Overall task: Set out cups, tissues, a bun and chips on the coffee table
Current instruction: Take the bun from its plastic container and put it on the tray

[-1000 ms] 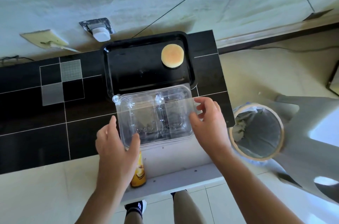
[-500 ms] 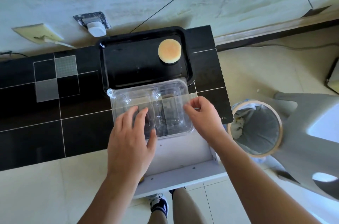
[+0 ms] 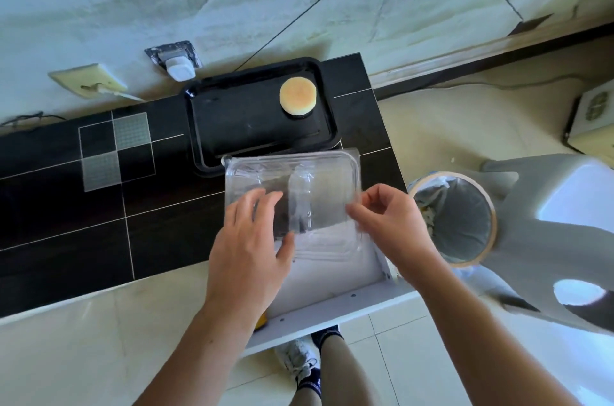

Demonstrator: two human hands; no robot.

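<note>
**Empty clamshell closed over the drawer, bun already on the tray**

The bun (image 3: 297,95) sat alone at the two o'clock corner of the black tray (image 3: 232,126), which rested on the dark coffee table (image 3: 66,206) against the wall. Just at six o'clock of the tray, a clear plastic clamshell (image 3: 319,179) hung partly over the table's edge and the open white drawer (image 3: 332,286).

The left hand (image 3: 249,249) lay flat on the lid, fingers straight and spread, pressing down. The right hand (image 3: 388,222) pinched the clamshell's three o'clock rim between thumb and curled fingers.

The clamshell looked thin, light and springy, likely to flex and pop open; holding it by the stiffer rim seemed wisest. The bun appeared soft and easily dented, so a gentle grip at its sides would suit.

No brand, label or writing could be read anywhere. A lined bin (image 3: 455,216) stood at three o'clock of the table.
</note>
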